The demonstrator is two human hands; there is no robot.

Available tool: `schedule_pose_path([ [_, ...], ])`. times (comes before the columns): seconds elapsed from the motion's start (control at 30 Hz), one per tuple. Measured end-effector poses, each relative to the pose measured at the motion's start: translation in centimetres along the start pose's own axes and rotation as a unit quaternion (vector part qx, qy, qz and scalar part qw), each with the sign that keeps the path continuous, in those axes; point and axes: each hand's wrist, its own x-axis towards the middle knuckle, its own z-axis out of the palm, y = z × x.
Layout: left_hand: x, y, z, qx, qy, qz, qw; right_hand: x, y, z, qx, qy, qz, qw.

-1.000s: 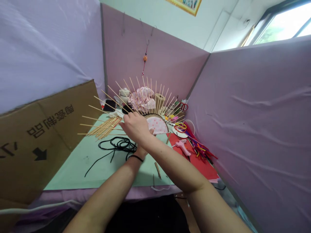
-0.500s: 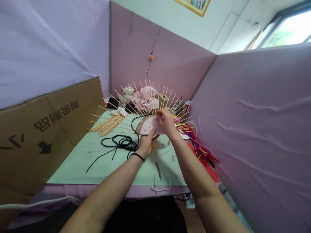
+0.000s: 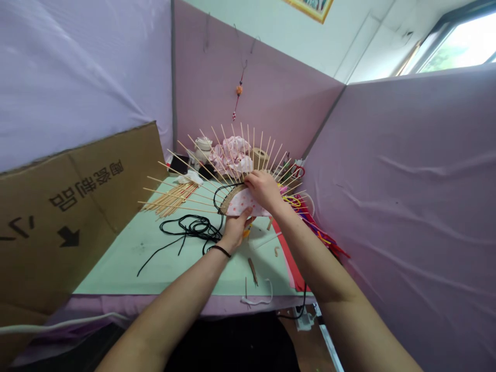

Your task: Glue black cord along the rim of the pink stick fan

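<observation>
A half-round fan piece (image 3: 237,202) covered in pink dotted fabric has several thin bamboo sticks (image 3: 182,161) radiating from its rim. My left hand (image 3: 234,230) grips it from below, fingers closed on its lower edge. My right hand (image 3: 263,190) is closed over its top edge, pinching a black cord (image 3: 219,192) that runs along the rim. The cord drops to a loose tangle (image 3: 189,228) on the green table (image 3: 155,263).
A large cardboard sheet (image 3: 70,217) leans at the left. Loose bamboo sticks (image 3: 170,198) lie behind the cord. Pink fabric flowers (image 3: 232,152), a twine roll (image 3: 260,155), scissors (image 3: 297,170), coloured pipe cleaners (image 3: 321,238) and red paper (image 3: 287,258) crowd the back right. Purple partitions enclose the table.
My right hand came off the left side of the fan and moved to its top edge, bringing the black cord up along the rim. The fan is lifted and tilted toward me.
</observation>
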Motion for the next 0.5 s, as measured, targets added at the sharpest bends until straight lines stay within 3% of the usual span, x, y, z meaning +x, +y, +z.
schedule_pose_path([
  [0.17,0.1,-0.2,-0.2,0.005,-0.007,-0.001,1.000,-0.4,-0.3,-0.3,-0.057,-0.034,-0.042,0.997],
  [0.27,0.2,-0.1,-0.3,0.004,-0.011,-0.004,1.000,-0.7,-0.2,-0.7,-0.037,-0.047,-0.068,0.996],
  [0.43,0.0,0.1,-0.1,0.001,-0.013,-0.019,1.000,-1.0,0.4,-0.3,0.065,0.033,-0.018,0.997],
  [0.5,-0.1,0.2,0.0,0.002,-0.012,-0.018,1.000,-1.1,0.5,0.1,0.067,0.032,-0.016,0.997],
])
